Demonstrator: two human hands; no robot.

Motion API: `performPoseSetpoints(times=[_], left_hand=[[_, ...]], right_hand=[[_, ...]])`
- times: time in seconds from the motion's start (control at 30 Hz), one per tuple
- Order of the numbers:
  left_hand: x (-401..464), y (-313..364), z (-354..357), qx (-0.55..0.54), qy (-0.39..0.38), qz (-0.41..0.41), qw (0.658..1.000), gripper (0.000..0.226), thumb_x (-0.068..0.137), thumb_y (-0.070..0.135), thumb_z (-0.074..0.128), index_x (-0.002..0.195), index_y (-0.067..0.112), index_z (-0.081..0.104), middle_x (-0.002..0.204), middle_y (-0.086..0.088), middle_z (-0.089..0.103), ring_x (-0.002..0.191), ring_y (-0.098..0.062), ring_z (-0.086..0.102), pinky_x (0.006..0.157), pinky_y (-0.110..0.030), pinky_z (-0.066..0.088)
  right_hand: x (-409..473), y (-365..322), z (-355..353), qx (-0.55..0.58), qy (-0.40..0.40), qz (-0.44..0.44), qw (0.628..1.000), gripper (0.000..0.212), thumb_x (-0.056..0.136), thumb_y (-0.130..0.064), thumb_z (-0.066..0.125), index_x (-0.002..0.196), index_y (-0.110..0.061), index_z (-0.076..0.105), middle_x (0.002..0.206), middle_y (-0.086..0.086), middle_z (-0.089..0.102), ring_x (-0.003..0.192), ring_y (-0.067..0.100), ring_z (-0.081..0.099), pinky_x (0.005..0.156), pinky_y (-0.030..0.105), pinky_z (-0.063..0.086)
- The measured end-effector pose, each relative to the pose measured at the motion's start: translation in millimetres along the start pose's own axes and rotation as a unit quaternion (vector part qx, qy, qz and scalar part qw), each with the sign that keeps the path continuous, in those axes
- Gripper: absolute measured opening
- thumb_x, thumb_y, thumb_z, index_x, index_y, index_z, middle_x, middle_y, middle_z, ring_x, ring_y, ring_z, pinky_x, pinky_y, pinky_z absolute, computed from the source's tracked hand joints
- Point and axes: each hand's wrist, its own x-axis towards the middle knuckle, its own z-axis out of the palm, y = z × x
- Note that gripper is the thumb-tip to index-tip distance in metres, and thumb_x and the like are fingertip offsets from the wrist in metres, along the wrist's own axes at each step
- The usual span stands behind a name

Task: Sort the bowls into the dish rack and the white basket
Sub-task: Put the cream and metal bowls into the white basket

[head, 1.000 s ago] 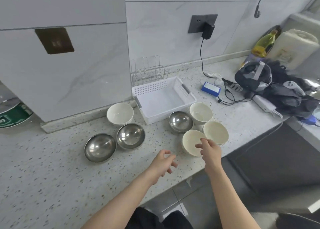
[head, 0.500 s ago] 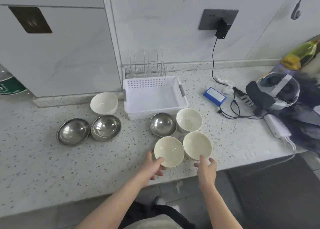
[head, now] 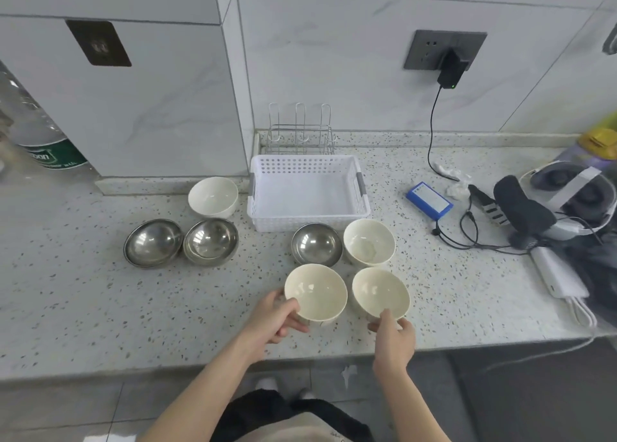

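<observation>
**Two hands on two cream bowls at the table's front edge**

Seen from the head camera, a person stands at a speckled table point(head: 83, 308) with both hands on the nearest bowls. The left hand point(head: 272, 321) grips the rim of the front-left cream bowl point(head: 315, 291), thumb on its near edge and fingers curled beneath. The right hand point(head: 394, 338) pinches the near rim of the front-right cream bowl point(head: 380, 293), thumb over the lip. The two bowls sit just beside each other. Behind them stand a steel bowl point(head: 316, 244) and a third cream bowl point(head: 369, 241), both just in front of the white basket point(head: 309, 221), which holds no bowls. The wire dish rack point(head: 300, 131) stands behind the basket against the wall, also without bowls. To the left, two steel bowls point(head: 153, 243) point(head: 211, 241) touch side by side, with a fourth cream bowl point(head: 213, 196) behind them. At right lie a blue box point(head: 429, 200), cables and a headset point(head: 567, 201); a charger point(head: 450, 71) is plugged into the wall socket.
</observation>
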Motion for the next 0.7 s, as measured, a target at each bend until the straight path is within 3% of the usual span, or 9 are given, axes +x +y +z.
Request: performPoseSetpoints(times=[0.2,0.27,0.5,0.6,0.7], left_hand=[[4,27,-18,-0.027,-0.007,0.049,0.998,0.038,0.080,0.015,0.054,0.117,0.025,0.057,0.080,-0.021,0.075,0.038,-0.007,0.043,0.039,-0.019,0.023],[8,35,-24,-0.045,0.003,0.060,0.997,0.035,0.083,0.012,0.052,0.115,0.026,0.059,0.080,-0.022,0.075,0.038,-0.007,0.045,0.038,-0.019,0.023],[20,53,-52,-0.046,0.095,0.125,0.987,0.040,0.088,0.010,0.054,0.125,0.025,0.053,0.076,-0.016,0.076,0.051,-0.012,0.065,0.035,-0.016,0.028],[25,61,-64,-0.052,0.125,0.143,0.980,0.046,0.088,0.011,0.057,0.132,0.024,0.051,0.075,-0.012,0.076,0.067,-0.018,0.075,0.036,-0.015,0.031],[30,70,-74,-0.063,0.143,0.162,0.974,0.045,0.088,0.011,0.059,0.131,0.023,0.053,0.074,-0.010,0.076,0.068,-0.018,0.075,0.036,-0.015,0.032]], right_hand=[[-16,-6,1,0.058,0.079,-0.040,0.994,0.044,0.081,-0.032,0.053,0.122,-0.017,0.055,0.067,0.002,0.072,0.080,-0.001,0.057,0.072,0.033,0.035],[-20,-10,3,0.077,0.080,-0.066,0.992,0.047,0.078,-0.033,0.053,0.123,-0.020,0.055,0.068,0.003,0.072,0.080,-0.002,0.058,0.067,0.030,0.036],[-16,-49,40,0.100,0.018,-0.112,0.989,0.047,0.073,-0.030,0.053,0.117,-0.014,0.058,0.063,0.004,0.071,0.076,0.009,0.059,0.064,0.029,0.040],[-11,-69,61,0.104,-0.016,-0.133,0.986,0.040,0.075,-0.026,0.054,0.110,-0.009,0.062,0.069,0.012,0.071,0.060,0.001,0.061,0.063,0.030,0.040],[-5,-93,78,0.085,-0.049,-0.167,0.981,0.030,0.076,-0.023,0.055,0.101,-0.009,0.064,0.071,0.013,0.069,0.052,-0.002,0.062,0.059,0.026,0.039]])
